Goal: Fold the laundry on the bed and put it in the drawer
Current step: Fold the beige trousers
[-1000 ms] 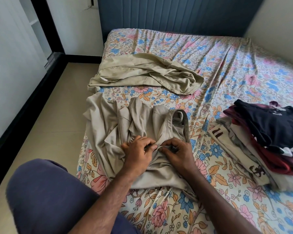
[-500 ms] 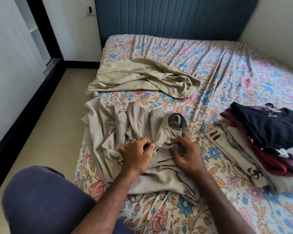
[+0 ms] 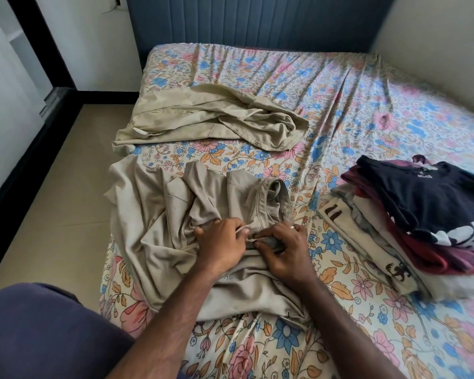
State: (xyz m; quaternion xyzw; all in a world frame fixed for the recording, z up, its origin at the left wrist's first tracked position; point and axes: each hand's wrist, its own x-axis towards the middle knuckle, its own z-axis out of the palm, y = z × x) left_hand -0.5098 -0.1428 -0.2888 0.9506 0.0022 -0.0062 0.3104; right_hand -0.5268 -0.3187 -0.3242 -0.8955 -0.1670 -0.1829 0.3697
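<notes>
A rumpled beige cotton garment (image 3: pixel 162 242) lies crumpled at the near left edge of the bed with the floral-print sheet (image 3: pixel 326 110), its waistband or collar opening turned up toward the headboard. The left hand (image 3: pixel 220 248) and right hand (image 3: pixel 283 251) sit side by side on its middle, fingers curled, each pinching the fabric at a closure between them. A second beige garment (image 3: pixel 208 120) lies loosely spread farther up the bed. A stack of folded clothes (image 3: pixel 411 220), dark navy on top, sits to the right.
</notes>
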